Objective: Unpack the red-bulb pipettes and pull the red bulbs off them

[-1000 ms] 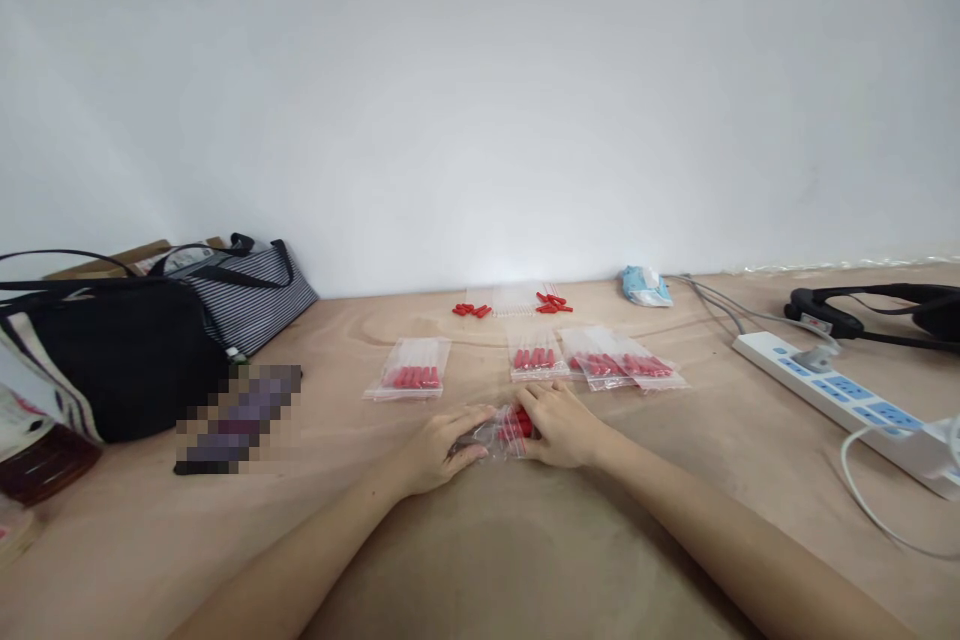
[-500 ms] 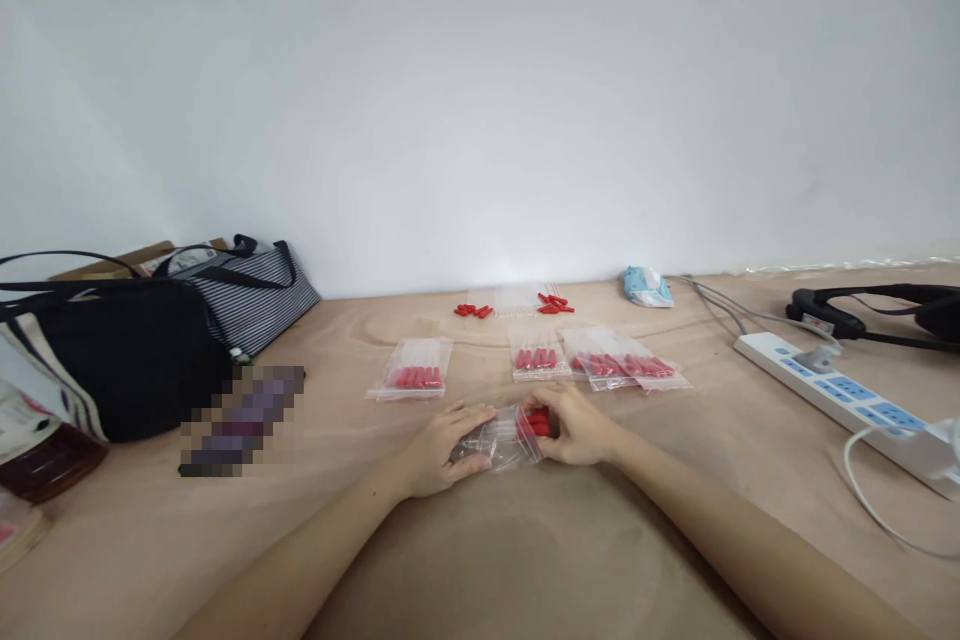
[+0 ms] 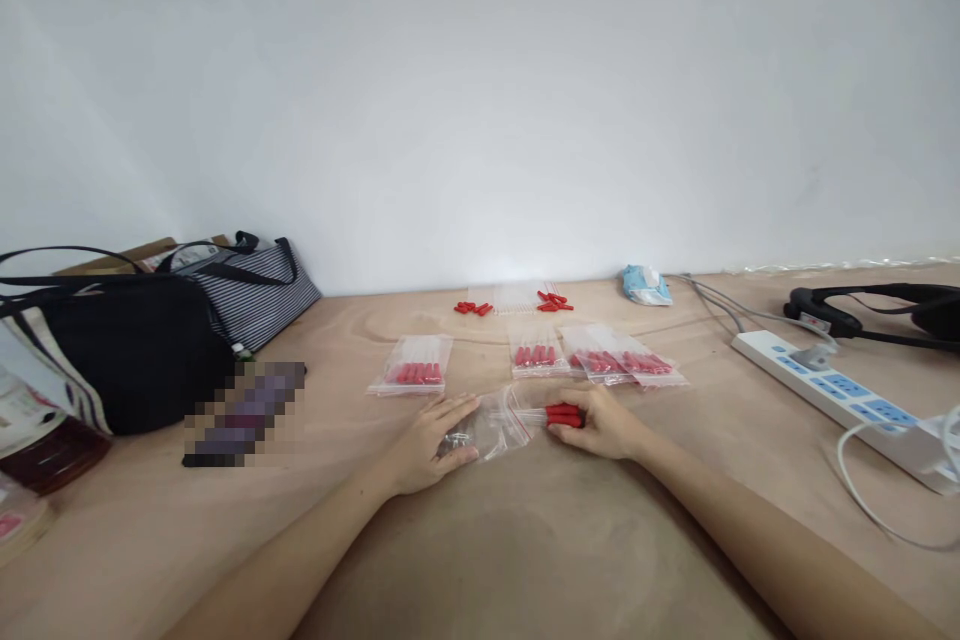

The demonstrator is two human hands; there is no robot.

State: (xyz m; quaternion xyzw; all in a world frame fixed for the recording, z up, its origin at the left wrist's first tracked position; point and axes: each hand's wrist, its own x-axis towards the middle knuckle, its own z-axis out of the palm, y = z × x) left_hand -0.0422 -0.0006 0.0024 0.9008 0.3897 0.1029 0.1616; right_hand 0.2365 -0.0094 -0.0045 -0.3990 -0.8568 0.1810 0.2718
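My left hand (image 3: 429,437) rests on one end of a small clear zip bag (image 3: 491,423) lying on the wooden table, fingers curled onto the plastic. Just right of the bag's mouth, my right hand (image 3: 598,421) is closed around a bundle of red-capped pieces (image 3: 562,414). Beyond my hands lie three filled bags of red pieces: one at the left (image 3: 413,366), one in the middle (image 3: 535,353), and overlapping ones at the right (image 3: 624,360).
Loose red caps (image 3: 553,301) and clear sticks lie near the wall. A black bag (image 3: 127,345) and striped bag (image 3: 251,290) stand at the left beside a blurred dark object (image 3: 244,413). A white power strip (image 3: 844,400), cables, a black headset (image 3: 877,308) and a tissue pack (image 3: 645,286) sit right.
My right hand has drawn the red-capped bundle rightward, out of the clear bag's mouth. My left hand has stayed on the bag, holding it in place.
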